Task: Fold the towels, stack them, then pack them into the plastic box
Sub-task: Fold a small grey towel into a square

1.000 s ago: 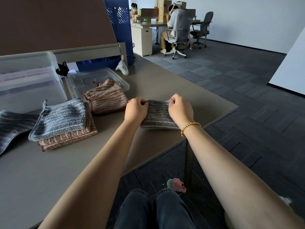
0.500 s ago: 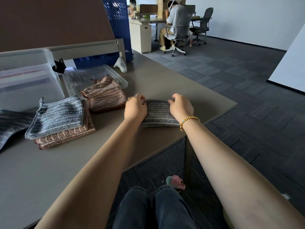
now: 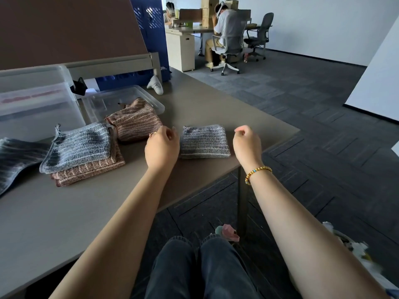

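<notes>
Head view: I am holding my left hand and right hand just beside the folded grey towel lying on the bench, each grip loosely curled and pinching nothing. A stack is sitting to the left, a brown towel is overlapping the lid, and the box is standing behind.

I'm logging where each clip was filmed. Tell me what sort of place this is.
Most likely an open office used as a workspace. It has grey carpet tiles, swivel office chairs at desks where other people sit, and cardboard boxes stacked there. Towels are folded on a plain work table.
</notes>
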Demonstrator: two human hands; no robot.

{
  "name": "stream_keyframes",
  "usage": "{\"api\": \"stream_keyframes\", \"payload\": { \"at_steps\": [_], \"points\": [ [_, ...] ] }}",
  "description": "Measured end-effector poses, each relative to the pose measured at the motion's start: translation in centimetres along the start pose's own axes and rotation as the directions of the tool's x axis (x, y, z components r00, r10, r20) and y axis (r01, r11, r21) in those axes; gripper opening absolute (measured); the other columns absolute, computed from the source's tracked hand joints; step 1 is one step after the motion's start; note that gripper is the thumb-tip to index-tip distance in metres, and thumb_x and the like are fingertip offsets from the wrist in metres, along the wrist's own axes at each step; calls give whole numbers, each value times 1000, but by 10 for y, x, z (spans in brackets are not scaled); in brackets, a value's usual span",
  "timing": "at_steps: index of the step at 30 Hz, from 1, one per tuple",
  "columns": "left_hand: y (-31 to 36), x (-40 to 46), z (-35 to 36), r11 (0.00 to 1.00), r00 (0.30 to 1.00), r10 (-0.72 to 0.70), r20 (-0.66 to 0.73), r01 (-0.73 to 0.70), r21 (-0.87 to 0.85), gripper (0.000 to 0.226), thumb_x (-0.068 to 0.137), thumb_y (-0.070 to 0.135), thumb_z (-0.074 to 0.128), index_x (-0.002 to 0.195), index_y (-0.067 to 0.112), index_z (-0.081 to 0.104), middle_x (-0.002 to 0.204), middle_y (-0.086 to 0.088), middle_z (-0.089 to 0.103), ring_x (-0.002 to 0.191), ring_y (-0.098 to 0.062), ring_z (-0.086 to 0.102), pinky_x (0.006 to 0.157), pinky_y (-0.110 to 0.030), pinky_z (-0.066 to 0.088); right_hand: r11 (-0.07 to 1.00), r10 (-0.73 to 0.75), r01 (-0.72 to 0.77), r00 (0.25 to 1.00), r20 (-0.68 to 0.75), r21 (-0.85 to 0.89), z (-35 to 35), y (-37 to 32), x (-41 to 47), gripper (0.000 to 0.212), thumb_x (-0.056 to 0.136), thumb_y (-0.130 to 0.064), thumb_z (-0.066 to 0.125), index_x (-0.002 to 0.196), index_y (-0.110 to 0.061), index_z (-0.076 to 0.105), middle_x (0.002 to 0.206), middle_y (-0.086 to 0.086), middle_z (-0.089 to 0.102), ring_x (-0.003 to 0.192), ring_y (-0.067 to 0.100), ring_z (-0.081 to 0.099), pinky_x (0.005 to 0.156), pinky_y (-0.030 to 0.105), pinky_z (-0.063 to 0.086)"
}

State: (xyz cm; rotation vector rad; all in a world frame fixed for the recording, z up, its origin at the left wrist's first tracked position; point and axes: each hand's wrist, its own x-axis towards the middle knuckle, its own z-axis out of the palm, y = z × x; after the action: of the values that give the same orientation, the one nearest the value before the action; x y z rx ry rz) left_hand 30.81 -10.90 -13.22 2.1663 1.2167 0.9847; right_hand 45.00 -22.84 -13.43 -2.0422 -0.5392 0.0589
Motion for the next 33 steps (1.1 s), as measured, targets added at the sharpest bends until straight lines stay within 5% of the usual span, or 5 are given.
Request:
{"api": "stream_keyframes", "payload": {
  "at_steps": [10,15,25,30,33],
  "points": [
    [8,-21,10,989,977,-124,172,108,98,46,90,35,51,129,15,38,123,-12,61,119,-32,52,99,-39,31,986,104,-127,975,195,112,-2,-11,-16,29,90,-26,48,65,-20,36,63,-2,37,59,16,34,59,29,28],
    [10,-27,13,985,987,-76,144,53,161,43,89,24,48,129,13,37,122,-15,61,119,-33,50,99,-40,31,991,137,-130,947,292,-44,-6,-13,-23,51,89,-35,57,131,-8,43,124,9,56,123,28,48,112,45,27],
    [12,-30,12,973,987,-54,152,17,231,36,91,23,46,124,10,40,118,-16,61,119,-33,49,98,-39,31,930,137,-57,971,197,-364,-5,-16,-25,62,94,-52,33,130,-4,50,137,17,49,129,34,38,107,41,27],
    [11,-27,10,979,977,-66,205,23,203,40,91,25,48,127,10,38,124,-15,58,122,-32,47,99,-40,32,865,240,-384,883,403,324,4,-37,-19,48,92,-33,55,127,-2,48,110,5,54,97,23,57,68,34,53],
    [6,-25,6,990,969,-77,234,47,131,51,90,28,52,134,9,35,133,-17,50,126,-33,43,101,-40,34,745,249,-443,878,409,499,12,-42,-28,27,90,-17,59,112,-3,54,99,7,51,71,13,49,47,23,43]
  ]
}}
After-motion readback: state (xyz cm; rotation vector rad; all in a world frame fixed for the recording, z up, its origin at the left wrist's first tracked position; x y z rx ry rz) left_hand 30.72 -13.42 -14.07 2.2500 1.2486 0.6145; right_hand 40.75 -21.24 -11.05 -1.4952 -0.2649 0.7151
